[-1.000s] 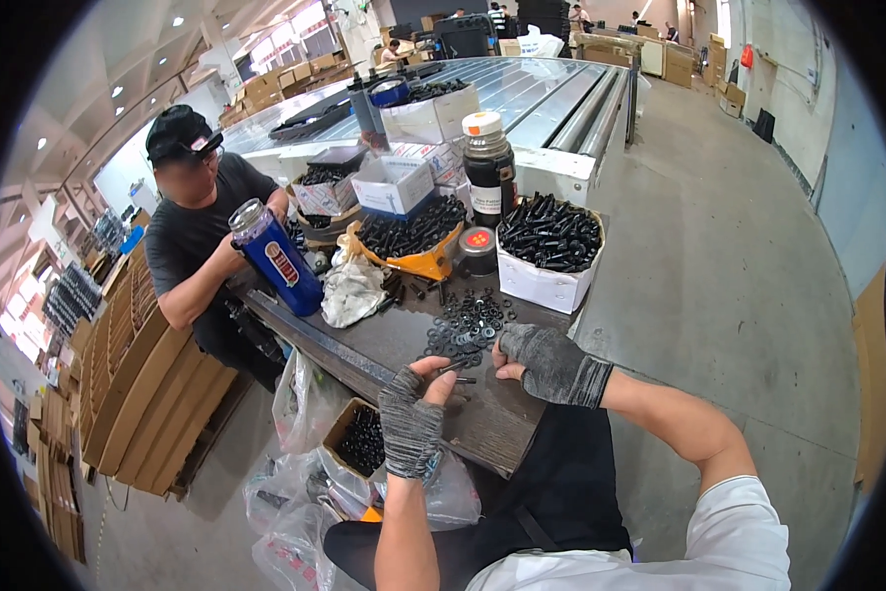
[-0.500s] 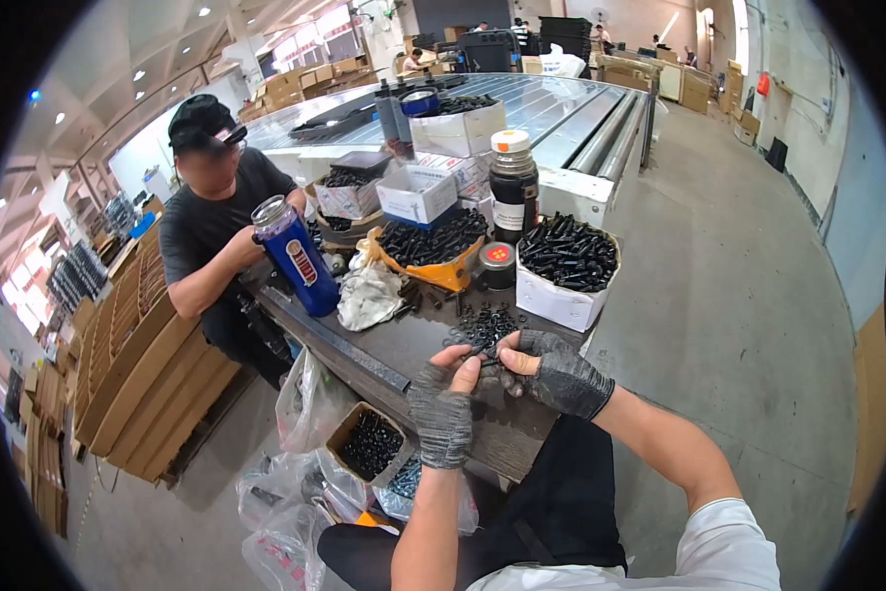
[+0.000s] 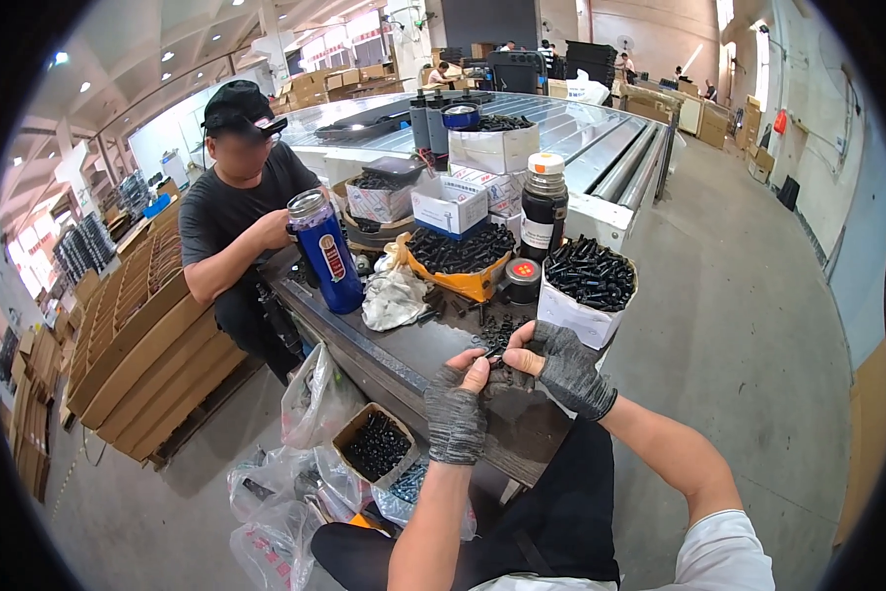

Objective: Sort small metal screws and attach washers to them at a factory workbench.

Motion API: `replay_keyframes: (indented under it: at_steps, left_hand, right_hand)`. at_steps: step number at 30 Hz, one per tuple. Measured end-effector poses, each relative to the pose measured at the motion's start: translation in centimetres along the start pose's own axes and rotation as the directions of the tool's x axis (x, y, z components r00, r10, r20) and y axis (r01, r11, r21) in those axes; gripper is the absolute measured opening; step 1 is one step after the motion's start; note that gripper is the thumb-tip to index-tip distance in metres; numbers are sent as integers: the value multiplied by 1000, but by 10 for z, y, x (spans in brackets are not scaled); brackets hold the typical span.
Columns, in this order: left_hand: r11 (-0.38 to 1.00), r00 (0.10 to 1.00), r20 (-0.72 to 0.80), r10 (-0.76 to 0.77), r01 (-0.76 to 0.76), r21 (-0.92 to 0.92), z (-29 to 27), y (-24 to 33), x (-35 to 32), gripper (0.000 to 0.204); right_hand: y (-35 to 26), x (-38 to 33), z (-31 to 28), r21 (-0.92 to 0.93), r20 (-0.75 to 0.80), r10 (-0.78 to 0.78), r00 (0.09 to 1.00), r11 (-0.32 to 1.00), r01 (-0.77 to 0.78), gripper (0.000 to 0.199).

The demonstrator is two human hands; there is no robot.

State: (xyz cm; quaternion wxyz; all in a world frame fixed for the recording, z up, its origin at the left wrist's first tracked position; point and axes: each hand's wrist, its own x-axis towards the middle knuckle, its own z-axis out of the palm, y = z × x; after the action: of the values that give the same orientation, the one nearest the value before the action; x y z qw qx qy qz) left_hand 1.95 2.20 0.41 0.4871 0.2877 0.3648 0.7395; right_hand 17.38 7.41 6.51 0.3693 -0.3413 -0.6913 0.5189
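My left hand [image 3: 458, 409] and my right hand [image 3: 569, 369], both in grey fingerless gloves, meet over the near end of the dark bench [image 3: 530, 438]. Thumbs and fingers of both are closed around a small black bolt [image 3: 495, 356], mostly covered by the fingertips. Just beyond my fingers lies a pile of small black rings [image 3: 502, 329], partly hidden by my right hand. A white box of black bolts [image 3: 589, 276] stands behind my right hand. More black bolts [image 3: 463, 248] fill an orange-edged box farther back.
A round tin [image 3: 523, 281], a black flask [image 3: 544, 212], a blue bottle [image 3: 329, 258] and a white rag [image 3: 394, 298] stand or lie on the bench. Across the left side sits another person [image 3: 241, 192]. Below are a parts carton [image 3: 376, 445] and plastic bags [image 3: 285, 492].
The whole view has shifted, so the bench and boxes appear lower and farther right. My hands stay together, pinching the small part, with only slight finger movement.
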Motion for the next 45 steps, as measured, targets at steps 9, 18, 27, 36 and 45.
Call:
replay_keyframes:
  at_steps: [9,18,27,36,45]
  left_hand:
    - [990,995,82,-61,71,-125,0,5,-4,23]
    - [972,991,104,-81,102,-212,-3,9,1,22]
    - [955,991,69,-115,129,-268,-4,8,2,28]
    - [952,991,120,-58,92,-292,-11,1,9,25]
    - [995,999,44,-13,17,-94,3,10,-2,32]
  right_hand:
    - [-9,22,-3,12,37,84,996,996,-84,22]
    - [-15,37,-1,-65,71,3,997,998,2,27]
    - [-25,49,6,-31,203,71,977,997,-66,29]
    - [-20,48,-4,-450,303,-293,907,795,407,26]
    - [-40,48,-2,-436,339,-291,894,794,424,22]
